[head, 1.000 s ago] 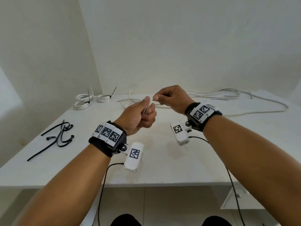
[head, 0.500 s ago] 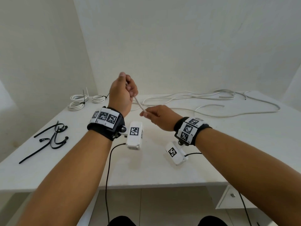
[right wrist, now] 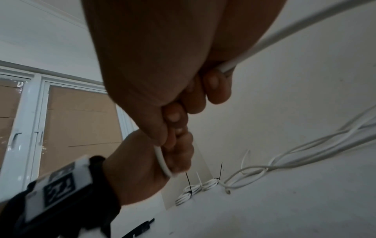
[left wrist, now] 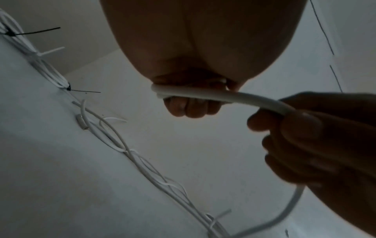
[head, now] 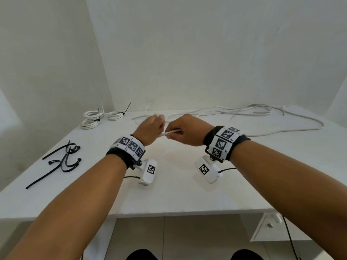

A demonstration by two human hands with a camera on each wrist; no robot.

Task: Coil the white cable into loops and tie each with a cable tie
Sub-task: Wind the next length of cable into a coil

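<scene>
Both hands are raised above the middle of the white table (head: 178, 192), close together. My left hand (head: 150, 128) is curled round the white cable (head: 171, 131), whose short stretch runs across to my right hand (head: 185, 131). The right hand grips that same cable (left wrist: 230, 96) in its curled fingers (right wrist: 215, 87). From the right hand the cable (right wrist: 301, 25) trails away to the loose white tangle (head: 244, 111) along the table's far edge. The left wrist view shows the cable wrapped over the left fingers (left wrist: 189, 107).
Three tied white coils (head: 93, 119) with cable ties lie at the far left corner. Several loose black cable ties (head: 63, 158) lie on the left side of the table. Walls close off the back and left. A drawer unit (head: 270, 228) stands under the table's right.
The left hand has come down from its raised position and moved forward. The right hand has moved up and away to meet it, so the cable stretch between them is shorter.
</scene>
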